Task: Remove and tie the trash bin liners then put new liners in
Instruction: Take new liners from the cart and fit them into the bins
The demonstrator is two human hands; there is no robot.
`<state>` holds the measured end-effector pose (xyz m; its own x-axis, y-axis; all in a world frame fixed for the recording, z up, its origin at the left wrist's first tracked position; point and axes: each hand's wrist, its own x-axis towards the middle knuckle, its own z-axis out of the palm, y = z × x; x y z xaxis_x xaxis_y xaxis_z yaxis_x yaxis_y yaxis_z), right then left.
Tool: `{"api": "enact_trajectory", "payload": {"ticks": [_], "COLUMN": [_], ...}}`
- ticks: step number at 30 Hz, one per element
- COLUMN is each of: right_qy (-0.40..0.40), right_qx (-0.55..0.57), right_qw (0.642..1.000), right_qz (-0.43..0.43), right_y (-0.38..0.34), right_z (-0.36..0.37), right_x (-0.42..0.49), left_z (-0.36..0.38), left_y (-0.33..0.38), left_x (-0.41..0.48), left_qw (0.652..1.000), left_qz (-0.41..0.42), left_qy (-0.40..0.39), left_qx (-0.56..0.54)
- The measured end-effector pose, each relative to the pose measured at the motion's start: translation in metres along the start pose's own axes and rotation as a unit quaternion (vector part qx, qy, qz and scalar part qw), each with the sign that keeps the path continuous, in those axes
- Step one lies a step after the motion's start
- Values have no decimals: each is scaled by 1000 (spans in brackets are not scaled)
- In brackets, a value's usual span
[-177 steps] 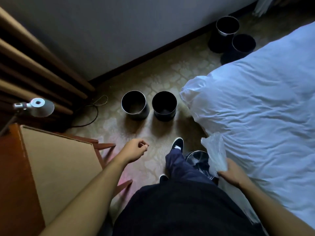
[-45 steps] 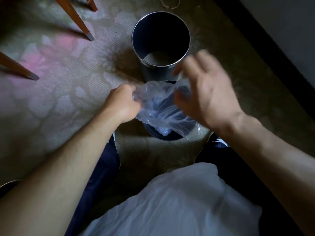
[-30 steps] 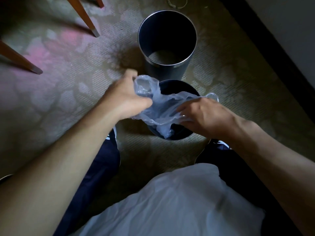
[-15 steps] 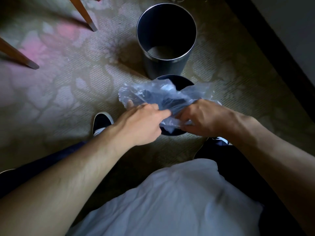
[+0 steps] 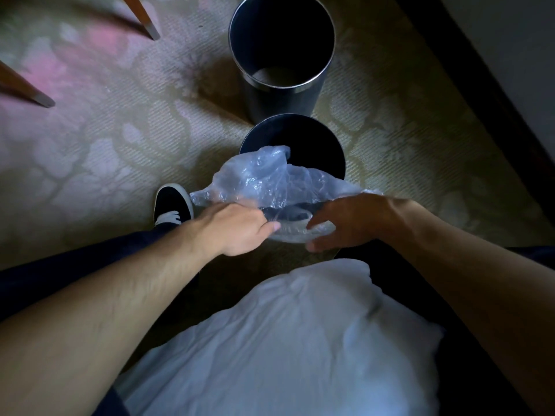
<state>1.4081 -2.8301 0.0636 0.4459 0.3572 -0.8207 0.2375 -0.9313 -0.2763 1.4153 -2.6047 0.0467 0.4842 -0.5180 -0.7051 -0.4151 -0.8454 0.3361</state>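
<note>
**Liner being opened over the near bin**

Nearest the camera, below the near bin in the picture, a white cloth (image 5: 285, 340) is bulging up between the person's arms; what it is cannot be told. Just past it, both hands are working at the bin's near edge. The left hand (image 5: 237, 229) is pinching the clear liner (image 5: 270, 181) with curled fingers. The right hand (image 5: 351, 223) is gripping the same edge between fingers and thumb. The two hands are sitting close together, not touching. The liner is billowing up from the hands and lying across the mouth of the near bin (image 5: 339, 157), crumpled and only partly open. A dark shoe (image 5: 172, 205) is resting on the carpet (image 5: 120, 145) just left of the bin.

Beyond the near bin, and close against it, the far bin (image 5: 282, 97) is standing upright with no liner showing on its rim. Two chair legs (image 5: 144, 19) are slanting in well to the left.

By my reading, the relining is under way. This liner is not yet pushed down or folded over the rim, and the far bin seems to be waiting its turn. No tied old liners are showing.

The near bin's front rim is hiding behind hands and plastic, and its inside is too dark to read. The room's right side is falling into shadow.
</note>
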Motion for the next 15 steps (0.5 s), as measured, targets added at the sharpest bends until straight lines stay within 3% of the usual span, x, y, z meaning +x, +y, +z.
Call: {"api": "enact_trajectory", "payload": {"ticks": [4,10,13,15], "right_qy": [-33,-19,7,1], "right_qx": [67,63,151,194], "right_qw": [995,989,977,969], "right_qz": [73,135,147,154], "right_y": [4,12,21,25], "right_z": [8,13,18,20], "right_x": [4,15,27,34], "left_z": [19,37,33,31], "left_y": [-13,-33,-38,-43], "left_x": [10,24,35,43], "left_qw": [997,989,989,979], "left_qz": [-30,-130,-139,-148], "left_qy": [-39,-55,-48,-32], "left_qx": [64,34,-37,-139]}}
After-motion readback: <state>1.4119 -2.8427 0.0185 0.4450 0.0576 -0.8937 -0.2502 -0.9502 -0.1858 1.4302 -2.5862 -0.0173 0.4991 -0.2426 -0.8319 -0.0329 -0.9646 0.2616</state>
